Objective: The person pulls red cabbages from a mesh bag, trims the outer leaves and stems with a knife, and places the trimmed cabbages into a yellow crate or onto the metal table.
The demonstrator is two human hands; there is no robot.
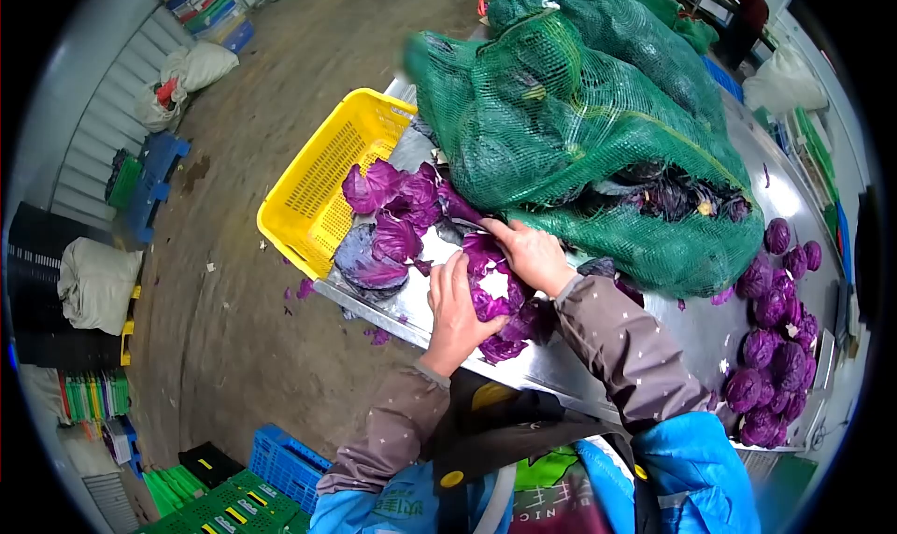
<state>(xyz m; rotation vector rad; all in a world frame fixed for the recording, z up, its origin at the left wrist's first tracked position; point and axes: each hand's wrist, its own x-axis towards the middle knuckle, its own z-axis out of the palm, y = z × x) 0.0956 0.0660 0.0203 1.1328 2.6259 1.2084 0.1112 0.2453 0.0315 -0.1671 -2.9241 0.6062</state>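
A red cabbage [489, 302] with loose, torn outer leaves lies on the metal table [408, 321] in front of me. My left hand [455, 312] curves round its left side, thumb on the near edge. At its far right, my right hand [533, 256] has fingers bent against a purple leaf [458, 203]; part of the grip is hidden. Just left of both hands are more loose cabbage leaves [397, 238] and a dull bluish-purple cabbage [367, 261]. Behind my right hand bulges a green mesh sack [551, 113], with dark cabbages showing at its opening.
A yellow basket [322, 174] stands at the table's left edge. Several peeled cabbages [771, 356] are piled at the right end. Blue crates [285, 459] and green crates [238, 506] sit at lower left. A person [747, 18] stands at the far right.
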